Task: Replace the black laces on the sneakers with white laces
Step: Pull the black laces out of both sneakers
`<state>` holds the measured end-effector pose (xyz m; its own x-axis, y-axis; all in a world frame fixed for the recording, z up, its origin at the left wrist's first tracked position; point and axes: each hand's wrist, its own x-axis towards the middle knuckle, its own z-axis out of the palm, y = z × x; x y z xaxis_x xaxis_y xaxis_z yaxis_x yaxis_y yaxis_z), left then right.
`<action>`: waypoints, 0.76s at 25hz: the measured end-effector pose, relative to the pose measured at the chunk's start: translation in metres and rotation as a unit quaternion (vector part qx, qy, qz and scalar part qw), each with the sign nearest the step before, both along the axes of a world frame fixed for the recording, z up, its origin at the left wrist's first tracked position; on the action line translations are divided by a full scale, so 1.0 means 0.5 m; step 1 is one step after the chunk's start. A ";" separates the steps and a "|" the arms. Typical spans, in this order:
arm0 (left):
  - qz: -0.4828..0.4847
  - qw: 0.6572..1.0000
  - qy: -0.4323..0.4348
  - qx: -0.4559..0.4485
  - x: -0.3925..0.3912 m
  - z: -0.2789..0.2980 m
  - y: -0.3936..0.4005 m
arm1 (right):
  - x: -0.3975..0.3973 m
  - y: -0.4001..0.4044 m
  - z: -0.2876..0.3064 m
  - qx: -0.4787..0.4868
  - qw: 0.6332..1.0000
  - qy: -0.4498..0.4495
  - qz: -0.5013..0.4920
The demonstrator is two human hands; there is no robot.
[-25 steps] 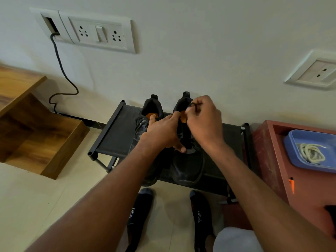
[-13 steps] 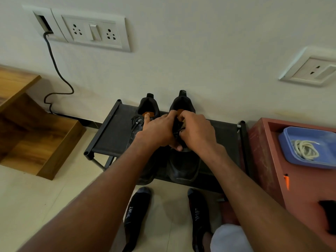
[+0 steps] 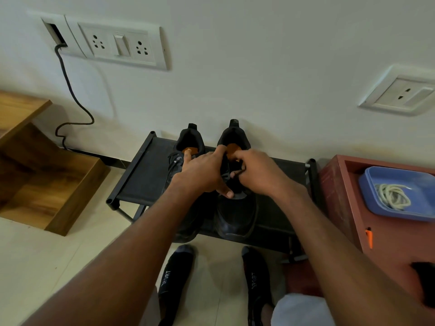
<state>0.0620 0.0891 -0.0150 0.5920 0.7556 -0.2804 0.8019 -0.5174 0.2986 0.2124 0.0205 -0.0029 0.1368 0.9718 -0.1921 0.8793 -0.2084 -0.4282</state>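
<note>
At frame centre, the left hand (image 3: pixel 202 175) presses flat on the right sneaker (image 3: pixel 235 203); the right hand (image 3: pixel 256 172) pinches its black lace (image 3: pixel 239 172).

Black sneakers (image 3: pixel 235 215) side-by-side; white laces (image 3: pixel 392 196) coiled.

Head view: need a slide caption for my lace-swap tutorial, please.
Both hands, left and right, work the black lace on the right sneaker; white laces wait.

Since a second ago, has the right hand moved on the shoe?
Yes. The right hand has come down from the heel opening of the right shoe toward its laces, nearer the toe, and now pinches a black lace.
</note>
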 end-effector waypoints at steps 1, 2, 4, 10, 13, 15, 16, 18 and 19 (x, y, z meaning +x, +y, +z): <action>0.000 1.000 -0.002 0.000 0.000 -0.001 0.000 | -0.007 0.000 -0.009 -0.003 1.000 -0.021 0.000; -0.001 1.000 -0.003 0.001 0.000 -0.001 0.000 | -0.015 0.000 -0.013 0.007 0.999 -0.030 -0.010; -0.001 1.000 -0.004 0.000 0.000 0.000 -0.001 | -0.024 -0.003 -0.018 0.027 0.999 -0.028 -0.025; 0.006 1.000 -0.004 -0.002 0.000 0.003 -0.003 | -0.026 0.006 -0.009 0.161 0.970 0.037 -0.177; 0.007 1.000 -0.010 -0.001 -0.003 0.004 -0.003 | -0.021 0.022 0.034 0.270 0.814 0.398 -0.325; 0.004 1.000 -0.009 -0.002 -0.003 0.005 -0.002 | -0.005 0.016 0.053 0.222 0.732 0.558 -0.321; 0.002 1.000 -0.008 -0.003 -0.003 0.004 -0.003 | 0.006 0.011 0.056 0.191 0.754 0.553 -0.300; 0.001 1.000 -0.005 -0.001 -0.002 0.004 -0.003 | 0.022 0.009 0.040 0.142 0.893 0.370 -0.212; 0.001 1.000 -0.004 0.001 -0.003 0.003 -0.002 | 0.019 0.006 0.029 0.122 0.954 0.233 -0.144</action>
